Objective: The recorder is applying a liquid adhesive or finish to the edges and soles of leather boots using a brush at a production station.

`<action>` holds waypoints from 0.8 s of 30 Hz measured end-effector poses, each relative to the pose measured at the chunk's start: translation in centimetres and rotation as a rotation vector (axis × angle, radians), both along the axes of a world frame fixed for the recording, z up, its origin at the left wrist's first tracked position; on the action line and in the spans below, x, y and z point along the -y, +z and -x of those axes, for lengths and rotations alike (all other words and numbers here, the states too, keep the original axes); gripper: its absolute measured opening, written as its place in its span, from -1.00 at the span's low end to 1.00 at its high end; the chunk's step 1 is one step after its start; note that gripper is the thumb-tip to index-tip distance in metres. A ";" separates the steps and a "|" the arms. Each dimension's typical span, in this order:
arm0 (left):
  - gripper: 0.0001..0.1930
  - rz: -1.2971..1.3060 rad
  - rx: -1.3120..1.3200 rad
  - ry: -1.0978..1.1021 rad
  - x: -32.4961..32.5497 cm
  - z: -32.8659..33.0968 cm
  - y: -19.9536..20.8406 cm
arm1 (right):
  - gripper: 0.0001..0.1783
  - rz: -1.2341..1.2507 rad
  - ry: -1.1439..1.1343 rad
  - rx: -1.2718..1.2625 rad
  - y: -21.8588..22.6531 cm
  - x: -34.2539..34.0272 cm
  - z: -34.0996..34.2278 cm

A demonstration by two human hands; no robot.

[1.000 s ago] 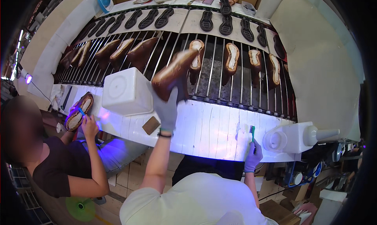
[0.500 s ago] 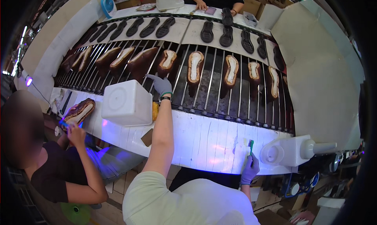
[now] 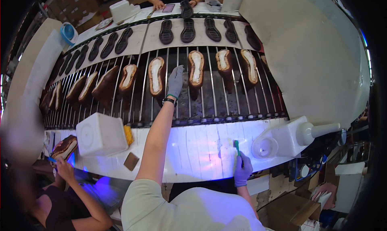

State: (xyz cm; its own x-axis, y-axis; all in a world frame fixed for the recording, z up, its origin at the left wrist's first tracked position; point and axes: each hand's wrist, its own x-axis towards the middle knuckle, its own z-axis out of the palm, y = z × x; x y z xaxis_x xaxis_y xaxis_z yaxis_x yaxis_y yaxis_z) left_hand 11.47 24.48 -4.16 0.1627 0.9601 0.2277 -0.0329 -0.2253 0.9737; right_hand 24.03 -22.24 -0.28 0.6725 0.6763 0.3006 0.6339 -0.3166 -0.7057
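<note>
My left hand (image 3: 175, 82), in a pale glove, reaches over the roller conveyor (image 3: 181, 106) with its fingers stretched out and nothing visible in them. It hovers between two brown shoe uppers with whitish undersides, the left upper (image 3: 156, 76) and the right upper (image 3: 196, 70). Down at the white table edge, my gloved right hand (image 3: 243, 170) is closed round a green-handled brush (image 3: 236, 145), its dark bristles pointing away from me. A white dispenser bottle with a round cup (image 3: 278, 144) stands just right of that hand.
Black shoe soles (image 3: 188, 31) line the shelf beyond the rollers. A white plastic container (image 3: 100, 134) and a brown card piece (image 3: 131, 161) are on the table (image 3: 193, 150). At left a co-worker's hand (image 3: 65, 169) works on an upper; another person's hands (image 3: 158, 4) are across.
The view has swung to the right. My left hand has moved rightward along the conveyor, from left of one upper to between two others. My right hand keeps hold of the brush.
</note>
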 end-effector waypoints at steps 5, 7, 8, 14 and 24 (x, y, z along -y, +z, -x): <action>-0.48 0.467 0.517 -0.269 -8.7 -7.0 -3.7 | -0.74 0.021 -0.038 0.017 -0.5 0.1 0.1; -0.45 0.442 0.408 -0.288 -10.0 -7.8 -3.1 | -0.73 0.013 -0.060 -0.031 -0.8 0.1 0.2; -0.43 0.490 0.331 -0.301 -10.0 -8.0 -2.5 | -0.73 0.009 -0.043 -0.026 -1.0 0.1 0.2; -0.31 0.554 -0.003 -0.344 -4.2 -6.4 1.4 | -0.72 -0.038 -0.014 -0.007 -1.0 0.2 0.1; -0.47 0.488 0.579 -0.149 4.0 -3.1 8.7 | -0.70 -0.036 0.023 -0.042 -1.6 0.6 -0.5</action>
State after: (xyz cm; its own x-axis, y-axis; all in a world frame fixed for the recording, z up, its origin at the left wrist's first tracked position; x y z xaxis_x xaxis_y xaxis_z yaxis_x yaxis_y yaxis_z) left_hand 14.54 20.44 4.54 0.2823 0.9508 -0.1277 -0.5639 0.2721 0.7797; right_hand 24.53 -22.86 -1.87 0.6696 0.6810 0.2964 0.6100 -0.2765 -0.7426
